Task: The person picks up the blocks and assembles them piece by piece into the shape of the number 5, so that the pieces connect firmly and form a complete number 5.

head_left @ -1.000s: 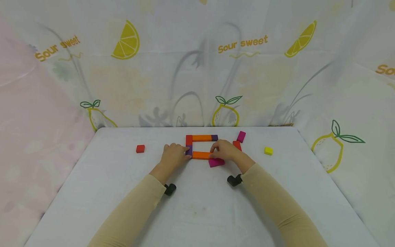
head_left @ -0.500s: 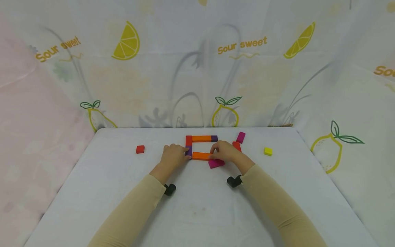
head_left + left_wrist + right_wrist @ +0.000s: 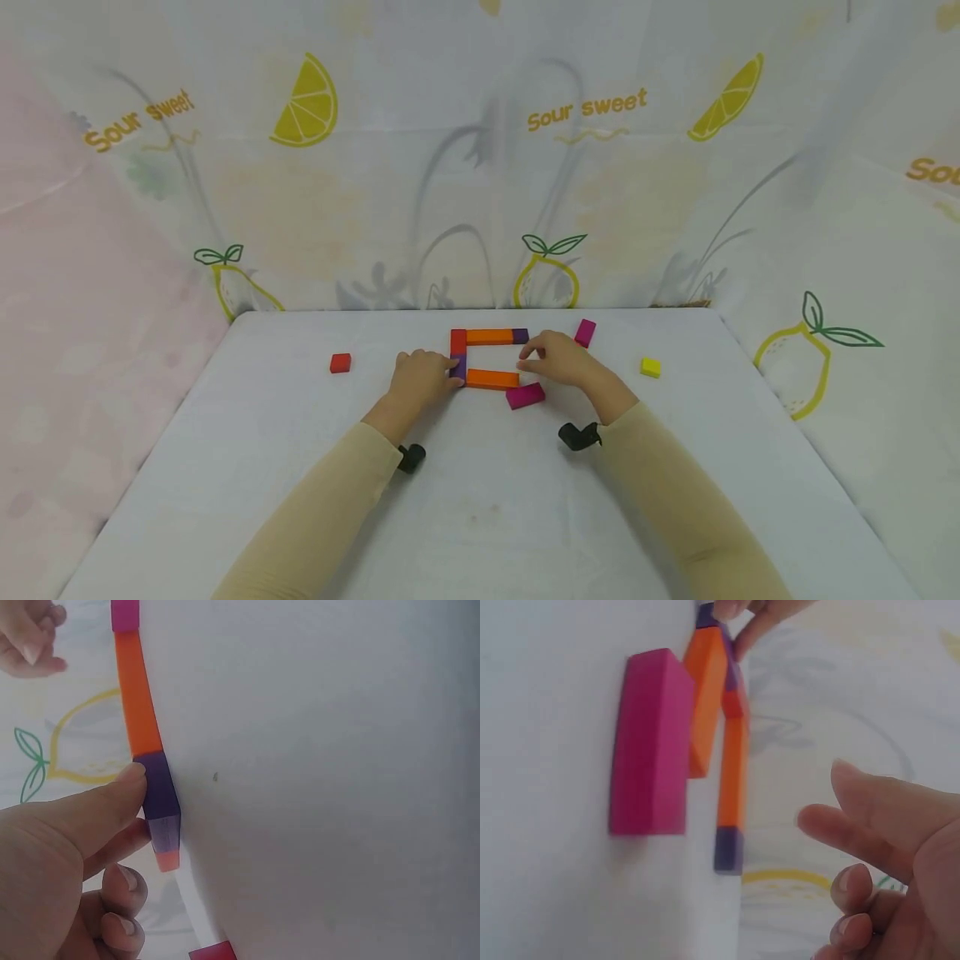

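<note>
Toward the far edge of a white surface, blocks lie in a three-sided outline, its gap on the person's right. The left hand pinches the purple block between thumb and fingers, on the outline's left side, in line with a red block. The far orange block, tipped by a small purple block, and the near orange block form the other two sides. From here, the right hand grasps nothing: thumb and forefinger stand apart beside the gap. A magenta block sits askew by the near orange block's end; I cannot tell whether they touch. That seems the weak spot: a brush from the right hand could push it into the orange and skew that side. Too firm a squeeze on the left might twist the purple block and break the joins.
</note>
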### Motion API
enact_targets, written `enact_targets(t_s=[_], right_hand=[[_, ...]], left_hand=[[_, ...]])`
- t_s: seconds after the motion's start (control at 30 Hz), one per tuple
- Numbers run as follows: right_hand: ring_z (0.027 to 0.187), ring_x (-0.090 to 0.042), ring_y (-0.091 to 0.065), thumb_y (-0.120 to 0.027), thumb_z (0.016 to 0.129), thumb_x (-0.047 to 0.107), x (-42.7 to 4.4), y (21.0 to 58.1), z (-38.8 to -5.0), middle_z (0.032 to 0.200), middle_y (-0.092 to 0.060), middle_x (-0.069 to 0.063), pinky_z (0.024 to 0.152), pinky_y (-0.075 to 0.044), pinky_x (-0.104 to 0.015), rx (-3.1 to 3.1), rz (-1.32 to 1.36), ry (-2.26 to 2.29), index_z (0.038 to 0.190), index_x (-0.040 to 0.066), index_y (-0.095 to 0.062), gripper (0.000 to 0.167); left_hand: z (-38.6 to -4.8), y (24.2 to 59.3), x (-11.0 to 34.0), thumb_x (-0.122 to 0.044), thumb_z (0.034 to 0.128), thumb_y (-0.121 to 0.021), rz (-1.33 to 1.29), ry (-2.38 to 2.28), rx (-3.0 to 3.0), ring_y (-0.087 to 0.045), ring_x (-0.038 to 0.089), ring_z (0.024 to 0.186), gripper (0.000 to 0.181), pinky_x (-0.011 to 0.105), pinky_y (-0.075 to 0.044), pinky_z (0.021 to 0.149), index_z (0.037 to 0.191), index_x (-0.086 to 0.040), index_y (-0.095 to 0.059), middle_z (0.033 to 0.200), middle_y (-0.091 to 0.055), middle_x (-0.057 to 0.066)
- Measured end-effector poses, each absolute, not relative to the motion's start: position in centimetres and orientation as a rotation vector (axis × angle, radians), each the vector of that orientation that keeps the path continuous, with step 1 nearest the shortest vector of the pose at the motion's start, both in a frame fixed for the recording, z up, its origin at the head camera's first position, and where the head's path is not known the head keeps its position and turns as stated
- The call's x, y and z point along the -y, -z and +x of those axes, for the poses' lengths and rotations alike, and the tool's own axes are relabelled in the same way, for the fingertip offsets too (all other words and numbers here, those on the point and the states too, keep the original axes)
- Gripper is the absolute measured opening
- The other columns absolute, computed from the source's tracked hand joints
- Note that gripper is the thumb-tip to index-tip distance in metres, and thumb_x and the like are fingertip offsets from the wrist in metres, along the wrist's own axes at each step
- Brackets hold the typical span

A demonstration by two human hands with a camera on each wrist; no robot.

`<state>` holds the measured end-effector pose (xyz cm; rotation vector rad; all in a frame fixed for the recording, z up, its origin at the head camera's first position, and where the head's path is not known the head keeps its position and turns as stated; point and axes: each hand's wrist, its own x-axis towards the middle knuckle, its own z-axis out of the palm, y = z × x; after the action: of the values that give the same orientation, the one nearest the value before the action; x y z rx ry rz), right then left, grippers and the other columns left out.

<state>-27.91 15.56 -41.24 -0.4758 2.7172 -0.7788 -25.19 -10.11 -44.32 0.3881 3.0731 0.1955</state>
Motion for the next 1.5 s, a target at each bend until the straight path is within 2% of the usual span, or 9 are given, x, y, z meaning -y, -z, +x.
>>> enact_targets(t_s=[0.33,0.57,0.83,1.07,1.3,1.5], right_hand=[[0.090,-0.028,-0.051,-0.068,0.096,0.026,-22.2,38.5,-27.3,0.094,-0.058,-0.011,0.072,-0.045,-0.037,-2.878,-0.392,0.797,0.111,0.005,-0.073,0.026],[0.088,-0.029,-0.047,-0.065,0.097,0.024,-27.7,38.7,-26.8,0.091,-0.052,-0.013,0.068,-0.039,-0.037,-2.968,-0.289,0.790,0.115,0.001,-0.071,0.029],[0.074,-0.023,-0.044,-0.067,0.097,0.022,-32.4,40.9,-26.6,0.082,-0.046,-0.008,0.064,-0.035,-0.036,-2.987,-0.241,0.818,0.117,-0.004,-0.068,0.033],[0.085,-0.029,-0.047,-0.067,0.096,0.029,-34.6,42.4,-26.8,0.095,-0.049,-0.016,0.068,-0.039,-0.035,-2.896,-0.149,0.846,0.126,-0.006,-0.061,0.047],[0.080,-0.027,-0.045,-0.070,0.094,0.027,-35.0,43.2,-26.9,0.092,-0.046,-0.014,0.064,-0.039,-0.035,-2.838,-0.085,0.855,0.127,-0.007,-0.060,0.048],[0.084,-0.028,-0.045,-0.072,0.092,0.025,-35.1,43.6,-27.0,0.095,-0.047,-0.014,0.066,-0.038,-0.035,-2.806,-0.058,0.835,0.127,-0.006,-0.061,0.048]], left_hand=[[-25.4,44.2,10.0,-0.046,0.0931,-0.068,0.383,-0.181,-3.064,-0.063,0.031,0.105,0.045,0.046,-0.043,0.085,0.132,-0.024,-0.068,0.124,-0.070,0.007],[-25.4,44.0,9.9,-0.047,0.0933,-0.067,0.373,-0.152,-3.059,-0.063,0.030,0.104,0.046,0.045,-0.042,0.084,0.134,-0.026,-0.066,0.125,-0.069,0.006],[-25.5,44.2,9.6,-0.046,0.0928,-0.068,0.394,-0.139,-3.068,-0.064,0.030,0.103,0.045,0.046,-0.042,0.084,0.133,-0.024,-0.067,0.124,-0.070,0.005],[-25.2,43.9,9.7,-0.045,0.0930,-0.068,0.385,-0.114,-3.084,-0.065,0.030,0.102,0.045,0.045,-0.042,0.082,0.133,-0.024,-0.067,0.121,-0.071,0.006],[-25.3,43.9,9.8,-0.046,0.0933,-0.067,0.352,-0.099,-3.058,-0.064,0.030,0.105,0.046,0.046,-0.043,0.085,0.134,-0.025,-0.066,0.124,-0.070,0.005],[-25.2,44.2,9.9,-0.047,0.0925,-0.068,0.352,-0.111,-3.056,-0.064,0.030,0.104,0.046,0.045,-0.042,0.084,0.134,-0.025,-0.066,0.124,-0.070,0.005]])
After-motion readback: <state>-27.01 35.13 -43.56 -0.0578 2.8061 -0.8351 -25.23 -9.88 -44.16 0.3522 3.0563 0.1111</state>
